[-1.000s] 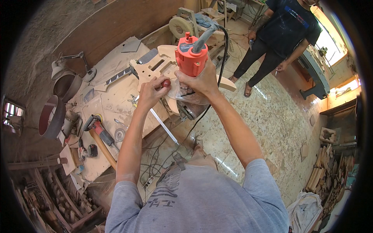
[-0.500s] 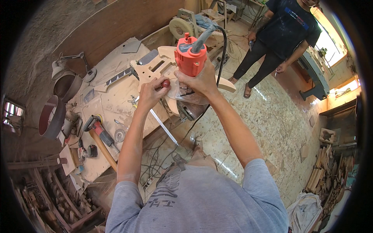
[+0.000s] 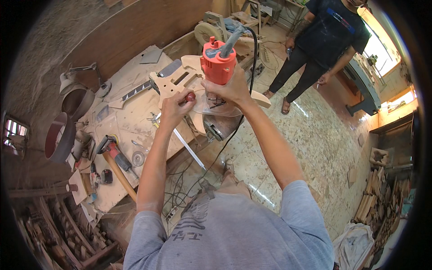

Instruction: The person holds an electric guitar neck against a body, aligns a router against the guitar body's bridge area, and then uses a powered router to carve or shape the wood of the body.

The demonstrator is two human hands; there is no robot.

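A red trim router (image 3: 218, 63) with a grey cable boot stands upright on a clear plastic base plate (image 3: 208, 106). My right hand (image 3: 231, 92) wraps round the lower part of its body. My left hand (image 3: 174, 109) grips a dark red round knob (image 3: 191, 96) at the plate's left side. Beneath the plate lies a pale wooden electric guitar body (image 3: 171, 87) with routed cavities and small holes; my hands and the router hide part of it. A cylindrical machine part (image 3: 224, 127) shows below the plate at the table edge.
On the dusty workbench (image 3: 130, 117) lie an angle grinder (image 3: 118, 153), a cordless drill (image 3: 95, 175), a desk lamp (image 3: 103, 87) and a fretted neck piece (image 3: 136, 91). A metal ruler (image 3: 189, 149) overhangs the edge. Cables (image 3: 180, 184) trail on the floor. Another person (image 3: 330, 40) stands at right.
The router and its clear plate have shifted slightly to the left, with my right hand on it. My left hand keeps hold of the knob.
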